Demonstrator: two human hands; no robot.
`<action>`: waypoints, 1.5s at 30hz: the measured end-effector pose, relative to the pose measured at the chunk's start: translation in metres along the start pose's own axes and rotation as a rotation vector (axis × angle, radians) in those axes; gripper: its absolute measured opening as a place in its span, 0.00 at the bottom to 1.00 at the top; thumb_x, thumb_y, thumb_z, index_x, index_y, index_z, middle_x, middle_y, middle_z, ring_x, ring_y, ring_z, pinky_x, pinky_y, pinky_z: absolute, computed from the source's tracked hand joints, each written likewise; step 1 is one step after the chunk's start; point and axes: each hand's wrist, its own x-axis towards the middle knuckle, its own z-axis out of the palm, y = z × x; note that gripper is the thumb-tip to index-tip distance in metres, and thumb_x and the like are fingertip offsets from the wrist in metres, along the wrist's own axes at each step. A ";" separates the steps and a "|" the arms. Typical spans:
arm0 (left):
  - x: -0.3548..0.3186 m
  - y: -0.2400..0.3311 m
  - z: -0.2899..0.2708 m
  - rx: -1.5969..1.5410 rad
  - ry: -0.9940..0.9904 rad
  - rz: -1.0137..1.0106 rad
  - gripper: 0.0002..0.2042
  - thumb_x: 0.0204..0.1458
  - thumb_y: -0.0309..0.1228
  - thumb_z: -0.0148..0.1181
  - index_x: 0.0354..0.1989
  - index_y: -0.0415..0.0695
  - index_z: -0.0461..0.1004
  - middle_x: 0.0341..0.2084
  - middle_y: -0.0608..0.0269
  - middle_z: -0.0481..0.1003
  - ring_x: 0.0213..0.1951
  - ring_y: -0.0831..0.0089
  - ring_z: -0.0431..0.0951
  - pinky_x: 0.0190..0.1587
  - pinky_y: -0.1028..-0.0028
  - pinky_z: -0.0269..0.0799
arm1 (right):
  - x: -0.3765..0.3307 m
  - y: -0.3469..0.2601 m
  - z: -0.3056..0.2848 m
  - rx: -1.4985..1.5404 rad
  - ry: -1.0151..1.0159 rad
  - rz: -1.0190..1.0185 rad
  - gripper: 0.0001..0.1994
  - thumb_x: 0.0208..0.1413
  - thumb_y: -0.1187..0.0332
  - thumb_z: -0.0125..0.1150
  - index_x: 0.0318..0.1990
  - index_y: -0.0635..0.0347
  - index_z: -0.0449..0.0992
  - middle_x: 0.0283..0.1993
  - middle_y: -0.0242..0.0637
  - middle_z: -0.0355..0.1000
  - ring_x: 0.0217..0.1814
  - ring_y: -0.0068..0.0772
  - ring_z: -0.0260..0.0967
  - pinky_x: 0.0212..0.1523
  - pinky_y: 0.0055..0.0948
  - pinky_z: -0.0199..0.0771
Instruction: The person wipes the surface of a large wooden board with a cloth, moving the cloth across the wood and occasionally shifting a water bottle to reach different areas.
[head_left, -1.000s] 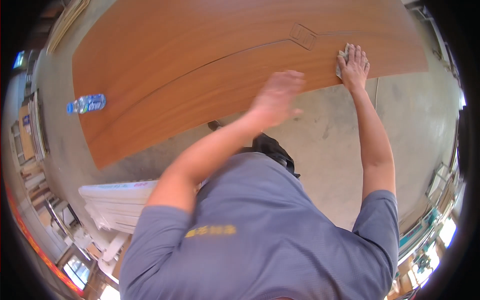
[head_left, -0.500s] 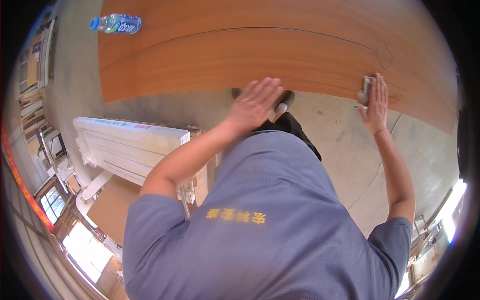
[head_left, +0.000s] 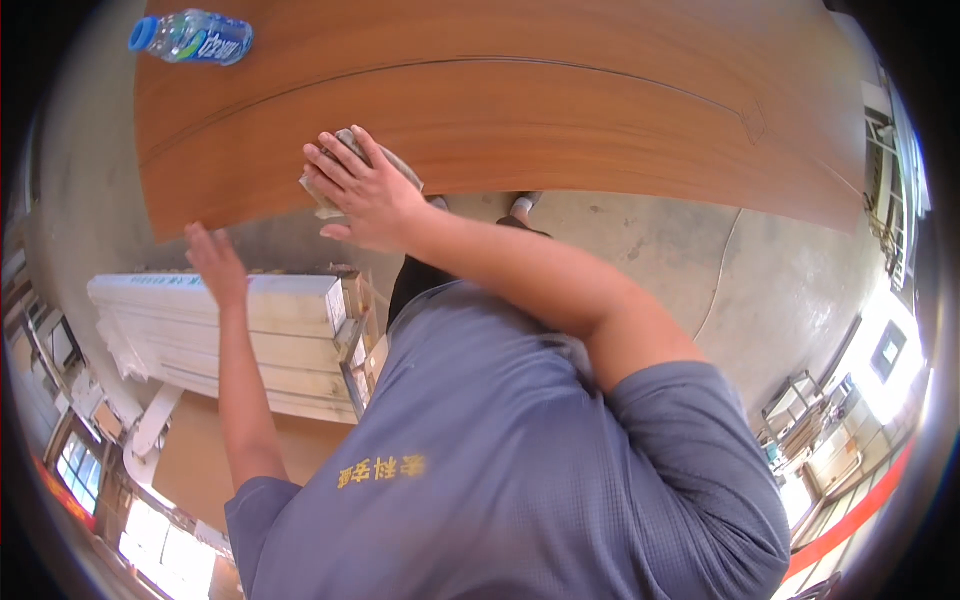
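A big wooden panel [head_left: 560, 120] with an orange-brown grain fills the top of my view, a thin curved groove running across it and its near edge bowing over the concrete floor [head_left: 780, 280]. Up in the far left corner a clear plastic water bottle [head_left: 192, 37] with a blue cap lies on its side on the panel, well apart from my hands. Below the panel's left end, a stack of white boards [head_left: 210, 335] sits on the floor, with some cardboard packing at its near end. Between me and the panel edge my own grey shirt [head_left: 500, 470] takes up most of the lower view, and the toe of a shoe [head_left: 523, 205] shows on the concrete just under the panel.

My right hand [head_left: 365, 190] reaches across my body to the left part of the panel, palm down near its front edge. Its fingers are spread a little and pressed flat on a crumpled grey pad [head_left: 340, 175], which lies on the wood beneath them with its corners showing beside my fingertips and thumb. My left hand [head_left: 215, 262] is raised off the panel, just below its left edge and over the white boards, fingers together and straight, holding nothing, the forearm coming up from the lower left
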 end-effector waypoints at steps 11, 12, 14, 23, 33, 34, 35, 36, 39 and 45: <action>0.074 0.063 0.002 -0.021 0.047 -0.037 0.43 0.73 0.61 0.35 0.81 0.34 0.46 0.82 0.41 0.43 0.82 0.48 0.41 0.82 0.54 0.36 | -0.297 0.202 -0.023 -0.184 0.092 1.011 0.44 0.69 0.44 0.53 0.84 0.55 0.45 0.88 0.47 0.34 0.90 0.55 0.25 0.84 0.59 0.24; 0.074 0.062 0.002 -0.022 0.044 -0.056 0.43 0.73 0.62 0.34 0.81 0.34 0.46 0.82 0.42 0.43 0.82 0.48 0.41 0.82 0.54 0.36 | -0.276 0.190 -0.022 -0.188 0.100 1.009 0.44 0.69 0.44 0.53 0.84 0.55 0.45 0.88 0.47 0.34 0.90 0.55 0.25 0.84 0.59 0.24; 0.072 0.058 0.005 -0.022 0.058 -0.057 0.43 0.72 0.62 0.33 0.81 0.35 0.46 0.82 0.42 0.43 0.82 0.48 0.41 0.82 0.54 0.36 | -0.216 0.150 -0.026 -0.149 0.043 0.777 0.45 0.69 0.44 0.53 0.83 0.59 0.42 0.88 0.46 0.34 0.90 0.52 0.25 0.84 0.58 0.23; 0.071 0.058 0.009 -0.008 0.066 -0.077 0.43 0.72 0.62 0.33 0.81 0.36 0.46 0.82 0.43 0.43 0.82 0.49 0.41 0.82 0.54 0.36 | -0.215 0.147 -0.035 -0.052 0.007 0.746 0.45 0.67 0.47 0.53 0.83 0.61 0.42 0.88 0.46 0.34 0.91 0.48 0.26 0.86 0.51 0.26; 0.072 0.062 0.006 -0.023 0.059 -0.084 0.43 0.72 0.62 0.33 0.81 0.36 0.47 0.82 0.43 0.44 0.82 0.49 0.41 0.82 0.55 0.36 | -0.208 0.143 -0.035 -0.035 0.025 0.770 0.44 0.67 0.52 0.53 0.83 0.61 0.42 0.89 0.45 0.32 0.91 0.48 0.25 0.86 0.50 0.24; 0.072 0.062 0.006 -0.023 0.058 -0.088 0.43 0.72 0.62 0.33 0.81 0.36 0.47 0.82 0.43 0.44 0.82 0.49 0.41 0.82 0.55 0.36 | -0.207 0.143 -0.036 -0.035 0.037 0.774 0.43 0.67 0.52 0.52 0.83 0.61 0.43 0.89 0.45 0.33 0.91 0.48 0.25 0.86 0.50 0.24; 0.073 0.062 0.005 -0.025 0.061 -0.086 0.43 0.72 0.62 0.33 0.81 0.36 0.47 0.82 0.43 0.44 0.82 0.49 0.42 0.82 0.55 0.36 | -0.207 0.145 -0.035 -0.036 0.035 0.770 0.43 0.67 0.52 0.52 0.83 0.61 0.43 0.89 0.45 0.33 0.91 0.48 0.25 0.86 0.50 0.24; 0.072 0.062 0.004 -0.025 0.064 -0.084 0.43 0.72 0.62 0.33 0.81 0.36 0.47 0.82 0.42 0.44 0.82 0.48 0.42 0.82 0.55 0.36 | -0.209 0.146 -0.033 -0.052 0.021 0.772 0.43 0.67 0.51 0.52 0.83 0.61 0.43 0.88 0.45 0.33 0.91 0.48 0.25 0.86 0.50 0.25; 0.071 0.060 0.003 0.036 0.055 -0.097 0.43 0.72 0.62 0.34 0.81 0.35 0.47 0.81 0.42 0.45 0.82 0.48 0.42 0.82 0.55 0.37 | -0.206 0.145 -0.029 -0.096 0.031 0.774 0.43 0.68 0.48 0.52 0.82 0.61 0.47 0.88 0.47 0.36 0.90 0.49 0.28 0.86 0.52 0.27; 0.077 0.066 0.005 0.044 0.067 -0.075 0.42 0.72 0.60 0.37 0.80 0.35 0.48 0.81 0.41 0.46 0.81 0.47 0.44 0.81 0.54 0.38 | -0.084 0.092 -0.025 0.011 0.155 0.619 0.44 0.65 0.42 0.56 0.79 0.65 0.55 0.85 0.50 0.46 0.89 0.53 0.36 0.85 0.55 0.32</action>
